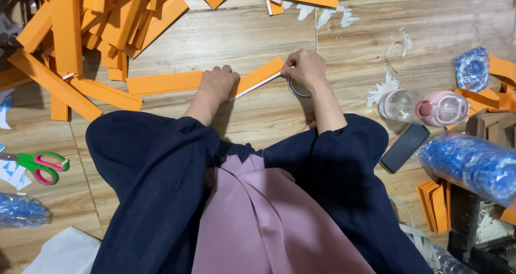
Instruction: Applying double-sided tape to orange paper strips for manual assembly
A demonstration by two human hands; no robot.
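A long orange paper strip (166,83) lies across the wooden floor in front of me. My left hand (219,83) presses down on its middle, knuckles up. My right hand (304,67) pinches the strip's right end, where a white edge shows, and also holds a roll of clear tape (297,88) hanging under the fingers. Both arms come out of dark blue sleeves over a mauve skirt.
A heap of orange strips (102,21) fills the far left. Green-and-pink scissors (37,165) lie at left. At right are a clear bottle with pink cap (424,107), a black phone (404,148), blue plastic-wrapped rolls (473,164) and a small orange stack (434,205).
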